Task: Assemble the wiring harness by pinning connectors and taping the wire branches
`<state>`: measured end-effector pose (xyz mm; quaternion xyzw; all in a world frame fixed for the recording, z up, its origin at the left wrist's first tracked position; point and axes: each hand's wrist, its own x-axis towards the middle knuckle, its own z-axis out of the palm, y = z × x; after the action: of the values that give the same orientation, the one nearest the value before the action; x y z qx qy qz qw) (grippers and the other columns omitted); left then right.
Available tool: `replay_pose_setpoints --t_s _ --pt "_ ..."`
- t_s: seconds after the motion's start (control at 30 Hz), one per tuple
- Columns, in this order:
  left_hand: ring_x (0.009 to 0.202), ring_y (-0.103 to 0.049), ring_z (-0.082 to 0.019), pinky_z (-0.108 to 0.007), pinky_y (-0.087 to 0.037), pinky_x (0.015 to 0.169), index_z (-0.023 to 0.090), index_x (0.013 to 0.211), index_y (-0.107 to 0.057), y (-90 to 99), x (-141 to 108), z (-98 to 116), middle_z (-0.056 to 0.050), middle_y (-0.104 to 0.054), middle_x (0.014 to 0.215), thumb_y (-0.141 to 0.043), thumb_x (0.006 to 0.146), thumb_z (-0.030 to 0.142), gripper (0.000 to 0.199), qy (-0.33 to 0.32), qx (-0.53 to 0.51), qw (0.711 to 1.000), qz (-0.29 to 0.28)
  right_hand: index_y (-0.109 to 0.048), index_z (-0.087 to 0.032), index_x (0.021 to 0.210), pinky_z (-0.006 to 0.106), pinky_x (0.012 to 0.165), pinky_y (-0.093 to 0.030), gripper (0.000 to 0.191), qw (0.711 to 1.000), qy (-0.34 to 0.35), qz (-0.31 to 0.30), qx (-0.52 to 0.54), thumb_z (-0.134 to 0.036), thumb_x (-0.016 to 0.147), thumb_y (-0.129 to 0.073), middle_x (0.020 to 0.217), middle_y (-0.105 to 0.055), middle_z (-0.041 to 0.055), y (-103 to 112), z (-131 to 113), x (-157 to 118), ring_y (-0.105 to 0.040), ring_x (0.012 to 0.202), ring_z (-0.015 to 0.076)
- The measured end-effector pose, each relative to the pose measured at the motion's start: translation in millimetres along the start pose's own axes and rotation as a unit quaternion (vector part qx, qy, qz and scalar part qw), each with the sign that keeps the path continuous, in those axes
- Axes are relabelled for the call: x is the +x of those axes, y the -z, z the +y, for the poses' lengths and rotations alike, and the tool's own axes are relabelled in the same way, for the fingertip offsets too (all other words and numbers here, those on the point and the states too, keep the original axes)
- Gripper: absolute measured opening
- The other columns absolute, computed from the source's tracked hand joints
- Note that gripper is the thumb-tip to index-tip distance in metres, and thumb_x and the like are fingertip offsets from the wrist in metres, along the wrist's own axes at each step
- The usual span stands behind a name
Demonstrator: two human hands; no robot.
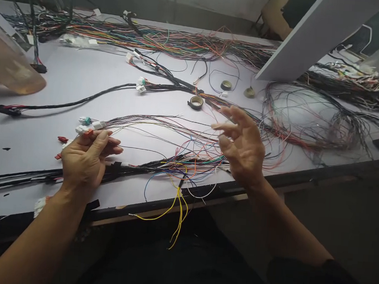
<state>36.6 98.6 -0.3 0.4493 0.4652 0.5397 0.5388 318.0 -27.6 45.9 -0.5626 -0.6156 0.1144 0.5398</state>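
Observation:
Between the thumb and fingers of my left hand [86,156] is a red-and-white wire connector [88,132]. White and teal connectors [86,120] lie just beyond it, and red ones [62,139] show on its left. Thin wires [139,120] run from these connectors to the right. My right hand [242,148] is raised over the loose wires, fingers apart and curved, with no object visible in it. Below both hands lies a wire bundle [155,162] with black tape, its yellow wires [181,210] hanging over the table's front edge.
Rolls of black tape [196,102] lie mid-table near a black-wrapped harness [174,87]. A long heap of wires [135,34] spans the back. A grey slanted panel [313,38] stands at right, near another person's arm [276,14]. Coiled wires [308,120] lie at right.

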Motion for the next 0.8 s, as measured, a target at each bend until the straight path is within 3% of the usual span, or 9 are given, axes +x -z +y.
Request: replay_pose_setpoints --t_s 0.07,0.13,0.23,0.33,0.43,0.53,0.8 --pt "0.065 -0.065 -0.013 -0.025 -0.059 0.057 0.02 0.079 -0.071 -2.4 -2 4 0.0 -0.067 0.072 -0.078 0.072 0.031 0.014 0.006 0.02 1.0 0.001 -0.034 -0.034 0.144 0.044 0.089 -0.048 0.052 0.995 0.024 0.03 -0.089 -0.029 0.094 -0.048 0.145 -0.045 0.0053 -3 1 6 -0.058 0.114 0.0239" --pt "0.066 -0.066 -0.014 -0.028 -0.061 0.062 0.02 0.081 -0.07 -6.3 -9 11 0.0 -0.066 0.073 -0.077 0.073 0.033 0.016 0.004 0.057 0.998 0.006 -0.041 -0.034 0.14 0.047 0.095 -0.043 0.048 0.98 0.061 0.01 -0.191 -0.025 0.094 -0.048 0.143 -0.049 0.0034 -6 3 12 -0.052 0.122 0.0252" --pt "0.068 -0.069 -0.016 -0.036 -0.063 0.073 0.018 0.086 -0.069 -10.9 -30 20 -0.001 -0.069 0.077 -0.074 0.077 0.037 0.021 -0.022 0.147 0.989 -0.008 -0.056 -0.035 0.125 0.048 0.106 -0.029 0.035 0.941 0.153 -0.095 -0.287 -0.021 0.094 -0.052 0.13 -0.062 -0.0034 -11 9 17 -0.045 0.13 0.0236" --pt "0.07 -0.07 -0.017 -0.036 -0.062 0.075 0.017 0.089 -0.068 -10.1 -51 18 -0.003 -0.071 0.08 -0.069 0.082 0.039 0.023 -0.036 0.222 0.974 -0.026 -0.061 -0.029 0.118 0.045 0.106 -0.02 0.027 0.905 0.208 -0.195 -0.316 -0.018 0.095 -0.051 0.127 -0.065 -0.0049 -19 21 18 -0.042 0.129 0.0223" --pt "0.07 -0.07 -0.016 -0.032 -0.06 0.075 0.017 0.093 -0.067 -5.0 -62 8 -0.002 -0.071 0.081 -0.064 0.086 0.037 0.021 -0.071 0.262 0.962 -0.038 -0.059 -0.025 0.123 0.043 0.098 -0.019 0.029 0.884 0.204 -0.277 -0.318 -0.019 0.097 -0.051 0.115 -0.07 -0.0011 -28 32 16 -0.05 0.113 0.0212" --pt "0.069 -0.07 -0.015 -0.031 -0.059 0.073 0.017 0.097 -0.066 -1.1 -65 -1 -0.001 -0.07 0.081 -0.061 0.089 0.034 0.02 -0.095 0.273 0.957 -0.041 -0.059 -0.024 0.124 0.041 0.091 -0.019 0.028 0.874 0.188 -0.318 -0.315 -0.025 0.097 -0.052 0.096 -0.073 0.0011 -32 36 14 -0.051 0.096 0.0203" --pt "0.067 -0.071 -0.015 -0.032 -0.059 0.072 0.017 0.094 -0.065 -1.0 -64 -3 -0.002 -0.07 0.082 -0.06 0.089 0.034 0.019 -0.093 0.27 0.958 -0.017 -0.067 -0.024 0.109 0.039 0.093 -0.017 0.018 0.894 0.152 -0.304 -0.291 -0.03 0.095 -0.057 0.093 -0.072 -0.0002 -24 35 7 -0.052 0.091 0.0184"
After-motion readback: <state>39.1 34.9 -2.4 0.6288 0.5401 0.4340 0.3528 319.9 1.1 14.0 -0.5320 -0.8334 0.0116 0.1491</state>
